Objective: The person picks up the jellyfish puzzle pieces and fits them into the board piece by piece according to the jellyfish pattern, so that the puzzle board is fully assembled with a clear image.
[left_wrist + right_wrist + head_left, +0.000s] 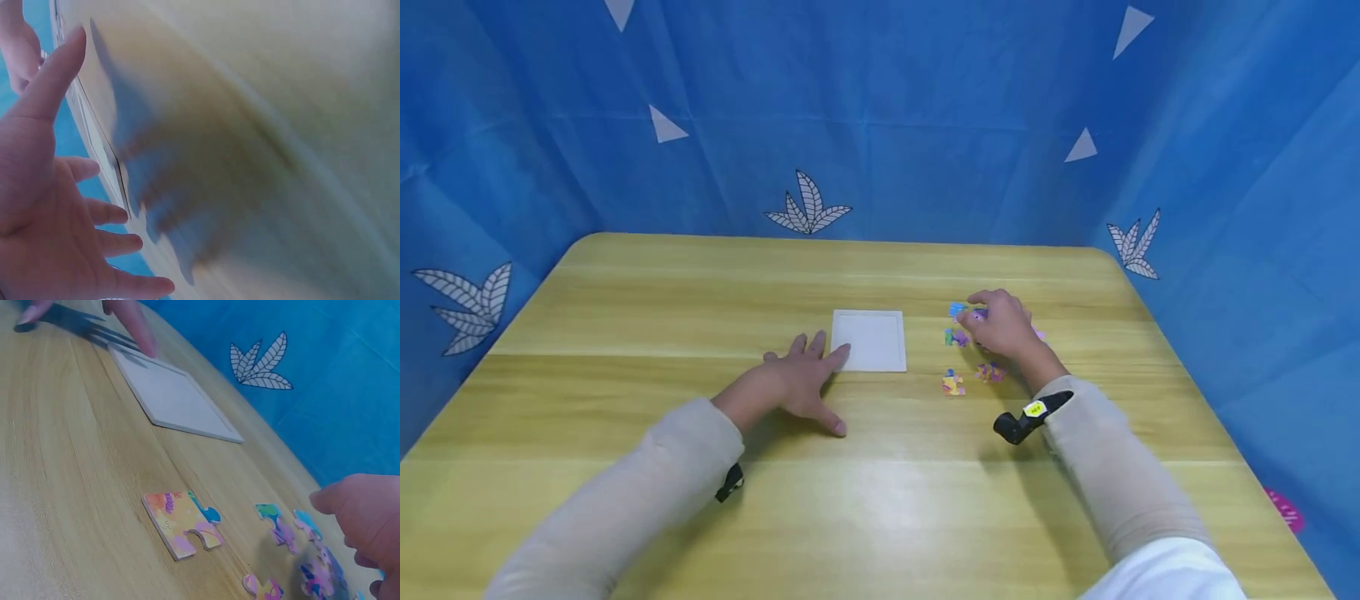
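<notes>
My left hand [797,382] spreads its fingers at the left edge of a shallow white square puzzle tray [874,342]; one fingertip overlaps the tray's edge. In the left wrist view its palm and straight fingers hold nothing. My right hand [1002,325] is over a cluster of jigsaw pieces [319,569], thumb and index finger apart, other fingers bent. No piece is visibly gripped, though the hand hides part of the cluster. Nearer me lie a yellow corner piece [177,520] and a pink-and-orange piece [990,372]. A green-and-purple piece [957,337] is left of the hand.
All of this lies on a light wooden table [880,492] with rounded far corners. Blue curtains [880,125] with white leaf and triangle prints hang behind it and at the sides. A black wrist camera [1026,419] is strapped at the right sleeve.
</notes>
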Demonstrator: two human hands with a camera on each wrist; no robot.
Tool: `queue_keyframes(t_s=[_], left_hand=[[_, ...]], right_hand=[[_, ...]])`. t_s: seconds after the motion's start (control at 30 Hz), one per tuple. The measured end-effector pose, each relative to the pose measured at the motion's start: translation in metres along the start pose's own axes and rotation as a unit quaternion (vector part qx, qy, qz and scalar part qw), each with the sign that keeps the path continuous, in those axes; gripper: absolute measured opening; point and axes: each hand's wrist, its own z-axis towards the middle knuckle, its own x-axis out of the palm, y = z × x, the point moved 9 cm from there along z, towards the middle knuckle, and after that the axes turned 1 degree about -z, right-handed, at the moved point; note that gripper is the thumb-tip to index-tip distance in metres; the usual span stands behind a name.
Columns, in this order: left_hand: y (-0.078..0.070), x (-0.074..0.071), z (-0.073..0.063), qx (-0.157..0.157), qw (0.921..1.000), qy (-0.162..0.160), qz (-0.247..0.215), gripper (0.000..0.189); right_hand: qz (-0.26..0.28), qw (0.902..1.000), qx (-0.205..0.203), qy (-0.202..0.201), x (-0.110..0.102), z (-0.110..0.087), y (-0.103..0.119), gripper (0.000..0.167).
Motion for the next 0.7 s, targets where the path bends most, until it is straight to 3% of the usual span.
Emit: queue_keyframes(t_s=[0.3,0.7], left_hand=[[-0.013,0.011,0.001,0.025,0.9994,-0.009,0.021,0.121],[-0.013,0.015,0.007,0.019,0.9998,-0.004,0.002,0.126]], right_hand=[[-0.034,0.9992,0.009,0.018,0.012,0.009,0.0,0.049],[-0.061,0.9974,0.021,0.034,0.015,0.017,0.003,0.048]])
